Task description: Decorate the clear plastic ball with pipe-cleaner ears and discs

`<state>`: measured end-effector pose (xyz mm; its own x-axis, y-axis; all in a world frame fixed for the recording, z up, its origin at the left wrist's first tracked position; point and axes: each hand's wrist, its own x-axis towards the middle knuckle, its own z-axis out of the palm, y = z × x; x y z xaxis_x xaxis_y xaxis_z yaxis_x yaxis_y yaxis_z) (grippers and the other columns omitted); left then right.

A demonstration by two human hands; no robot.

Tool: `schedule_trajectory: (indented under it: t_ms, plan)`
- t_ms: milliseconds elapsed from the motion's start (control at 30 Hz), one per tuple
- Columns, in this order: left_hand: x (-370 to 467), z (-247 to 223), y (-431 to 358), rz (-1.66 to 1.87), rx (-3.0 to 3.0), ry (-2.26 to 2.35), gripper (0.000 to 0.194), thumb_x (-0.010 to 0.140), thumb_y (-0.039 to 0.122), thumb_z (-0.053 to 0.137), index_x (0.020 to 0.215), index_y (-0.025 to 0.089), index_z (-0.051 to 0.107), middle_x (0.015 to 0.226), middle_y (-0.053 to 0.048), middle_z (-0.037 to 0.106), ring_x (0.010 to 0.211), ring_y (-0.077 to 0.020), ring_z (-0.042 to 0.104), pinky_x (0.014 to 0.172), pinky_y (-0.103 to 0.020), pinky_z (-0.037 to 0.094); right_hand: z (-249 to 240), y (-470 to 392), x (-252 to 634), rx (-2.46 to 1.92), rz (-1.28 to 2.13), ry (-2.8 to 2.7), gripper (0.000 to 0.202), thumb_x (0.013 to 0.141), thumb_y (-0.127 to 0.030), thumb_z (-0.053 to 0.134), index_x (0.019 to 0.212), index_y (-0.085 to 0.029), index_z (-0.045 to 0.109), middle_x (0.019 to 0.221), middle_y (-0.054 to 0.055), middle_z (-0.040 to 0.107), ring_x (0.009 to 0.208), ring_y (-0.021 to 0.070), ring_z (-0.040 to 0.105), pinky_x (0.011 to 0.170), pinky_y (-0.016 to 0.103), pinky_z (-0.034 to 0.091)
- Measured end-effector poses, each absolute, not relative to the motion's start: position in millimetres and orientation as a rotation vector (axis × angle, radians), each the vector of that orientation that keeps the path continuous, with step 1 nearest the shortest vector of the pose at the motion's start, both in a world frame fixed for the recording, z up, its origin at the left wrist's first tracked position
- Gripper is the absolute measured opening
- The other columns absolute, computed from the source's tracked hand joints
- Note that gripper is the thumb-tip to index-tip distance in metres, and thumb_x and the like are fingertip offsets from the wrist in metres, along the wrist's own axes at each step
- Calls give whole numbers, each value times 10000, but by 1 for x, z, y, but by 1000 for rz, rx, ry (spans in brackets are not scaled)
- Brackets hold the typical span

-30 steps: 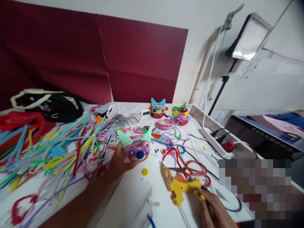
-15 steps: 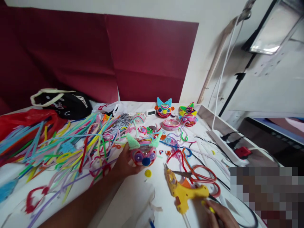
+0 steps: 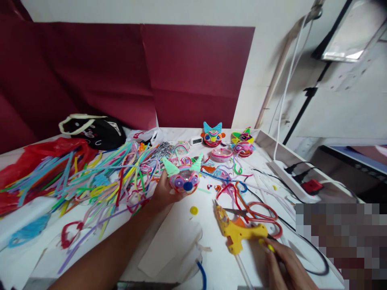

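My left hand is closed around the side of a round animal-face craft. The craft has pale green pointed ears, purple eyes and a dark blue nose. At the lower right, my right hand pinches a small yellow piece beside the handle of a yellow glue gun. That glue gun lies on the table with a clear glue stick out of its back. Orange-handled scissors rest just behind it. A yellow disc lies on the table in front of the craft.
Pipe cleaners spread over the left side. Finished animal faces stand at the back, near a pink-rimmed bowl and a small digital clock. A power strip and black cables run along the right edge.
My left hand has carried the animal-face craft slightly away from me, toward the back of the table. My right hand stays by the glue gun with the yellow piece. The view has shifted a little.
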<state>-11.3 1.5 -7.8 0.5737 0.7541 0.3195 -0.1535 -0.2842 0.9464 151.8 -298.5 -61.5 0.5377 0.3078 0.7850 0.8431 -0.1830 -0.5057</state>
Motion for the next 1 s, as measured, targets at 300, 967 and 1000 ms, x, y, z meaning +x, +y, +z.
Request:
schedule_trajectory:
  t_ms: [300,967,1000]
  plan:
    - [-1,9,-6,1051,1575,506,897,539,308,892,1314,264,443,1254,-79,641,1218,-354,587,1045,-513,496,-64,-299,160,-1690,-759,-1149,116,922,-152,608,1016,-165,675,868,60,747,727,147,708,719,225,534]
    - [36,3,27,944,1685,404,978,528,215,889,1360,214,375,1283,-123,605,1163,-280,620,1011,-447,510,-61,-299,156,-1708,-724,-1082,111,940,-197,589,953,-162,693,842,53,766,724,149,725,742,224,522]
    - [36,3,27,941,1690,410,986,533,225,888,1370,204,368,1293,-133,599,1171,-283,617,1014,-443,507,-61,-298,155,-1716,-703,-1059,114,939,-205,590,948,-167,697,845,53,767,727,155,727,745,231,524]
